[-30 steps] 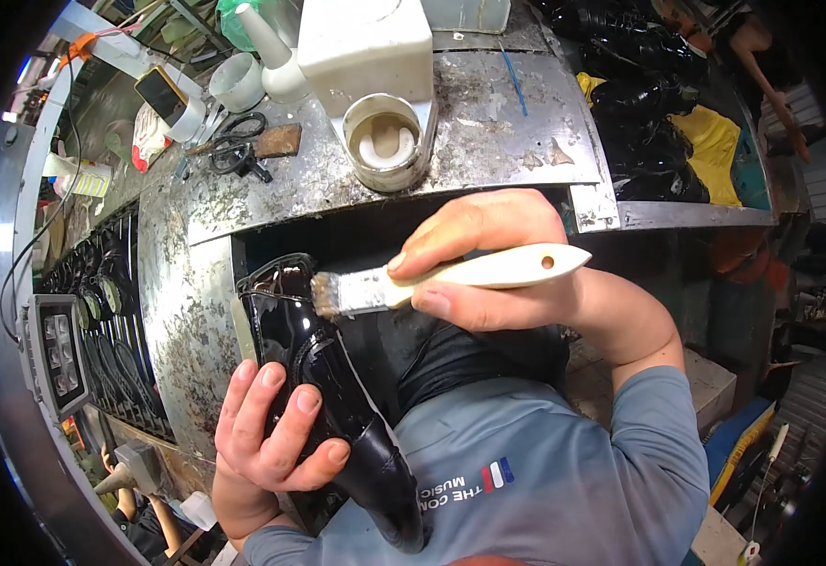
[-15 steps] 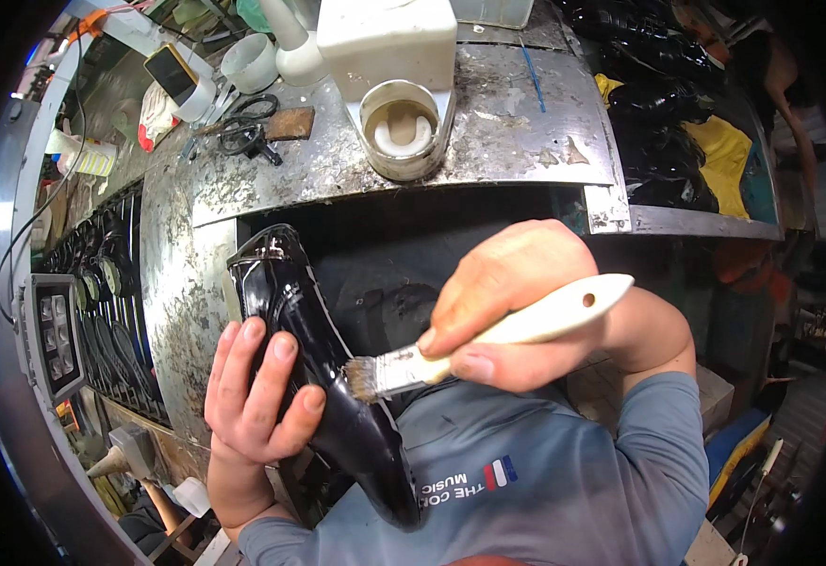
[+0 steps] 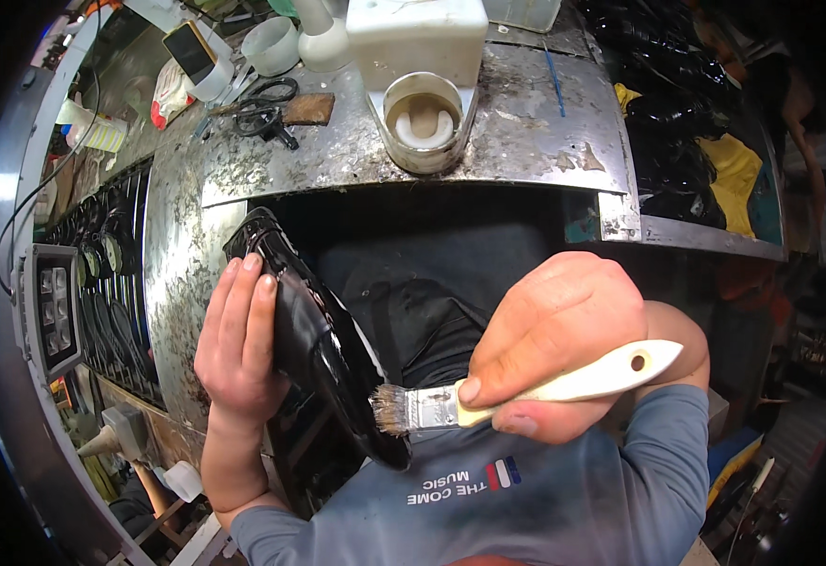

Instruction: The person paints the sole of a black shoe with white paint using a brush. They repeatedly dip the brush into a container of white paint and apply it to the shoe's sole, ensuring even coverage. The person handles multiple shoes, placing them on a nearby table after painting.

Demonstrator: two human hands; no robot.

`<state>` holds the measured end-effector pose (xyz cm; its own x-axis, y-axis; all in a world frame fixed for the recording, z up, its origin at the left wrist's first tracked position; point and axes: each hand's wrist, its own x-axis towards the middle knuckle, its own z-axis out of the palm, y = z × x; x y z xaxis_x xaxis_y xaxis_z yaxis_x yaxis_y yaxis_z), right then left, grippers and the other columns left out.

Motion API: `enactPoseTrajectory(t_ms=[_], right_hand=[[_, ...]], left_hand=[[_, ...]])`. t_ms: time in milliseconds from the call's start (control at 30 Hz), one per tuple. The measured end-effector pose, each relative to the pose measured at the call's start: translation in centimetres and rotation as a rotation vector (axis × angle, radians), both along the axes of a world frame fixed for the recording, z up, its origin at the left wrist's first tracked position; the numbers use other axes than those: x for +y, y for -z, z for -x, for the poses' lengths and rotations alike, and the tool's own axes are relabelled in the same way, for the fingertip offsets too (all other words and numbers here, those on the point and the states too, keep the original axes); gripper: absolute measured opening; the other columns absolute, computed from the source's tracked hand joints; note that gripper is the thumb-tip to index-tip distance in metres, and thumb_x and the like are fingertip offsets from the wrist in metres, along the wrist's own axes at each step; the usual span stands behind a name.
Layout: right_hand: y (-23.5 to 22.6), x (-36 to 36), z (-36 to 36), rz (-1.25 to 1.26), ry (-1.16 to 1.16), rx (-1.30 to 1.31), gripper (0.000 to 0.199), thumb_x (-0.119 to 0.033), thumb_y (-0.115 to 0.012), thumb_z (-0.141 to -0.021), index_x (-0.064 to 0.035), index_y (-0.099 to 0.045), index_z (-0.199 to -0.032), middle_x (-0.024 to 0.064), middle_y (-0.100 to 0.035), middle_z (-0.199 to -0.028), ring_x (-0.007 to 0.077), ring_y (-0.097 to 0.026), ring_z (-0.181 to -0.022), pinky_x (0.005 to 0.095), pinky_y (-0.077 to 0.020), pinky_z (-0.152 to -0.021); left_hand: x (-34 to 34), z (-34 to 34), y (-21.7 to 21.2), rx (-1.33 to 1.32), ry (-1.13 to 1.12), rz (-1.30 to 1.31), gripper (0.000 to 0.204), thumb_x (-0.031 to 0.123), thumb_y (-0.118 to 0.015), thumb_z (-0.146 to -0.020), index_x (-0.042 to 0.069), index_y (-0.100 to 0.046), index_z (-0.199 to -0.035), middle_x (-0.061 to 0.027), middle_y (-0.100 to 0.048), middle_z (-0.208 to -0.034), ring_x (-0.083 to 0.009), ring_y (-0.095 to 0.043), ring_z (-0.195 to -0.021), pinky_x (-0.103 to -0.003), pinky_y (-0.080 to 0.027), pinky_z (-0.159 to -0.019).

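Compared with half a second ago, the glossy black shoe [image 3: 305,325] has rolled, its lower end sitting higher in view, and the flat paintbrush [image 3: 432,407] has travelled along the shoe's edge toward that end. The shoe slants in front of the person's shirt [image 3: 545,500], its upper end near the bench edge. Frayed bristles [image 3: 389,409] meet its right edge by the lower end; how hard they press cannot be told.

The left hand [image 3: 239,349] holds the shoe near its upper end, fingers together along its side, thumb out of sight. With support visible only there, a firm push at the far end could twist the shoe loose. The right hand [image 3: 564,340] pinches the brush where ferrule and wooden handle join; a slip there might smear whatever the bristles carry across the shiny upper, and splayed hairs could stray over the edge or shed. The shirt lies close below, so it might catch a smear.

Beyond, a cup [image 3: 423,162] of brownish liquid stands at the front of the worn metal bench [image 3: 536,156], where a careless elbow could knock it. Scissors [image 3: 262,111] lie farther left.
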<state>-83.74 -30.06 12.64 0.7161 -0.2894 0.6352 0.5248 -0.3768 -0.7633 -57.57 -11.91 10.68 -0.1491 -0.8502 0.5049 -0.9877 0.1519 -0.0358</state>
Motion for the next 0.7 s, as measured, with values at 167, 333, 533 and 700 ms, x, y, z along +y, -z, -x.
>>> enactPoseTrajectory(t_ms=[167,333,533,700], right_hand=[[-0.5,-0.2,0.0,0.013,-0.014,0.000,0.017,-0.009,-0.080,-0.081,-0.0002,-0.078,-0.096,0.0098,-0.075,-0.080,0.0213,-0.074,-0.067,0.0305,-0.0610,-0.059],[-0.9,-0.2,0.0,0.009,0.001,-0.006,0.019,-0.009,-0.081,-0.082,0.0003,-0.078,-0.099,0.0111,-0.076,-0.085,0.0227,-0.075,-0.070,0.0309,-0.0618,-0.061],[-2.2,-0.6,-0.2,0.038,0.018,-0.008,0.021,-0.007,-0.082,-0.082,0.0009,-0.078,-0.101,0.0117,-0.075,-0.089,0.0232,-0.076,-0.073,0.0315,-0.0619,-0.062],[-3.2,-1.0,-0.7,0.089,0.039,-0.025,0.021,-0.007,-0.082,-0.082,0.0010,-0.078,-0.101,0.0121,-0.075,-0.090,0.0224,-0.075,-0.073,0.0315,-0.0610,-0.062]], left_hand=[[0.2,0.0,0.0,0.070,-0.081,-0.043,0.055,0.014,-0.075,-0.087,-0.005,-0.059,-0.136,-0.0269,-0.067,-0.128,-0.0442,-0.068,-0.115,-0.047,-0.058,-0.097],[0.1,0.2,0.6,0.199,-0.120,-0.072,0.064,0.017,-0.080,-0.083,-0.005,-0.057,-0.138,-0.0257,-0.069,-0.124,-0.0427,-0.070,-0.109,-0.045,-0.059,-0.092],[0.3,1.4,0.9,0.407,-0.136,-0.141,0.073,0.021,-0.086,-0.077,-0.005,-0.057,-0.139,-0.0232,-0.071,-0.121,-0.0386,-0.073,-0.101,-0.042,-0.060,-0.086],[0.7,2.5,0.7,0.684,-0.144,-0.284,0.076,0.019,-0.091,-0.072,-0.006,-0.059,-0.136,-0.0202,-0.073,-0.115,-0.0301,-0.076,-0.097,-0.037,-0.061,-0.084]])
